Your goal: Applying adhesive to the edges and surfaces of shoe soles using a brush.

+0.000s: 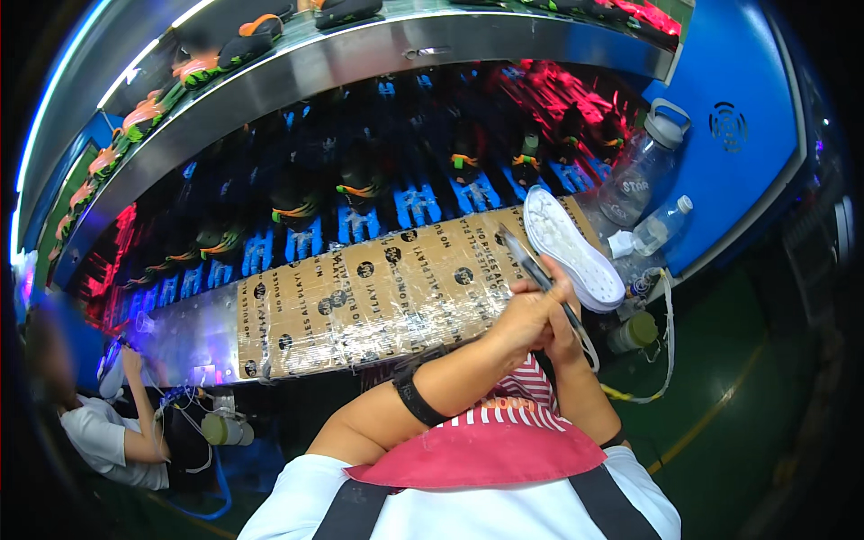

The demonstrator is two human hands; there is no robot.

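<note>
My two hands meet near the right end of the cardboard-covered ledge. A brush (543, 277) with a dark handle slants up and left out of my right hand (564, 335), which is closed around it. My left hand (519, 319) presses against the right one with its fingers curled; what they grip, if anything, is hidden. Just beyond my fingers lies a white shoe sole (571, 247), its hollow side up, on the right part of the cardboard (378, 297). The brush tip is near the sole's left edge, apart from it.
Behind the ledge, dark shoe uppers (360, 193) stand in a row among blue holders (417, 205). A metal shelf (405, 56) bears more shoes above. At right are a large clear bottle (634, 175), a small bottle (661, 225) and a capped container (633, 333). A co-worker (112, 441) sits at left.
</note>
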